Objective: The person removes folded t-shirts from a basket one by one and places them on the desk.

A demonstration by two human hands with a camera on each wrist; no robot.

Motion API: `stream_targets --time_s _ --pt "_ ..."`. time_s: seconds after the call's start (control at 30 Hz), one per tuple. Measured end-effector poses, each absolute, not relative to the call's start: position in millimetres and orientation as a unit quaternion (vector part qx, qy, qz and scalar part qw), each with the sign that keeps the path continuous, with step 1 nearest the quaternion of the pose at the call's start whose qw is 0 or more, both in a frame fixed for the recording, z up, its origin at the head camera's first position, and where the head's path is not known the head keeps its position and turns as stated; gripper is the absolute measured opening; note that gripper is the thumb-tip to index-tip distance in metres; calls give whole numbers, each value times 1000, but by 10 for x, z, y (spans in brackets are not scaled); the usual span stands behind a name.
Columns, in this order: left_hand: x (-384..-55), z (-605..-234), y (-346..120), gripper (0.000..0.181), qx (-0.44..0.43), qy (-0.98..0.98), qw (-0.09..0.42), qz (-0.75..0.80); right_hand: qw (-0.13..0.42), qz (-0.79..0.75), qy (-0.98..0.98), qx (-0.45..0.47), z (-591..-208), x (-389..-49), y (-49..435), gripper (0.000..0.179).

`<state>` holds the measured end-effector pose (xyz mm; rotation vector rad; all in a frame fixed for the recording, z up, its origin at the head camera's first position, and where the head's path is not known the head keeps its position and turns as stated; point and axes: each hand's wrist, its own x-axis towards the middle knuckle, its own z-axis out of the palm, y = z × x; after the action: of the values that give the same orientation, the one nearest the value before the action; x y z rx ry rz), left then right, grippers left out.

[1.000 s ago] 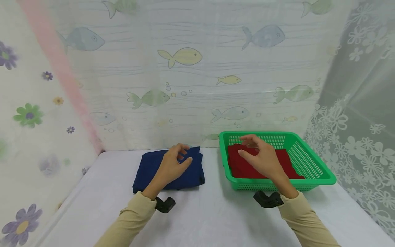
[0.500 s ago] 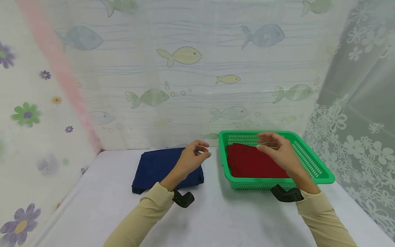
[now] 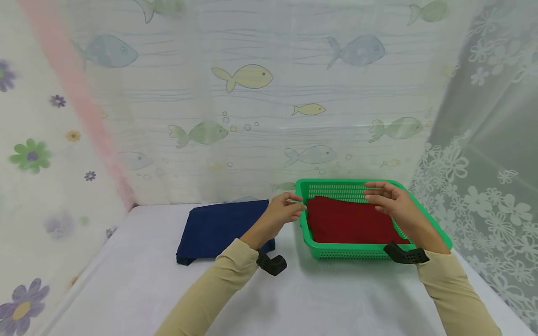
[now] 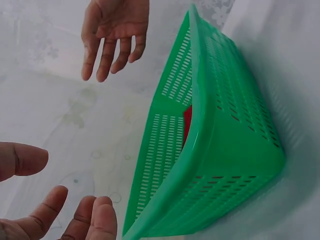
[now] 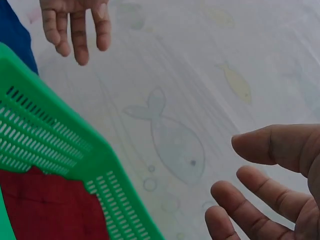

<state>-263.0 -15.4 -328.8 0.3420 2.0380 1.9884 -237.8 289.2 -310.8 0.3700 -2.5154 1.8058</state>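
My left hand [image 3: 280, 215] hovers by the left rim of the green plastic basket [image 3: 349, 247], its fingers loosely bent around nothing. Above the basket's right part is my right hand [image 3: 397, 207], also relaxed and holding nothing. Inside the basket lies a folded red cloth [image 3: 349, 221], seen too in the right wrist view as a red cloth [image 5: 50, 207]. A folded navy cloth [image 3: 218, 228] rests on the table to the left, partly covered by my left forearm. The left wrist view shows both hands apart from the basket wall [image 4: 235, 150].
A white cloth covers the table [image 3: 126, 280]. Behind it hangs a curtain printed with fish [image 3: 252, 77]. A flowered curtain [image 3: 31, 156] stands at the left, and a lace curtain [image 3: 483, 205] borders the right side.
Both hands have moved to the right. The left went from over the navy cloth to the basket's left rim, the right from the basket's middle to its right part. The cloths stay put.
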Motion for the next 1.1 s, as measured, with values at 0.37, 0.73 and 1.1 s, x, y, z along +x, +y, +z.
stream_targets --time_s 0.37,0.73,1.1 --pt "-2710 -3260 188 30 101 728 127 666 -37 589 -802 93 -3161 -2570 3062 45" --pt "-2749 -3324 501 43 82 769 115 623 -66 586 -806 48 -3322 -2662 3257 58" --pt "-2785 -3366 660 47 64 786 124 602 -96 564 -820 23 -3438 -2715 3414 68"
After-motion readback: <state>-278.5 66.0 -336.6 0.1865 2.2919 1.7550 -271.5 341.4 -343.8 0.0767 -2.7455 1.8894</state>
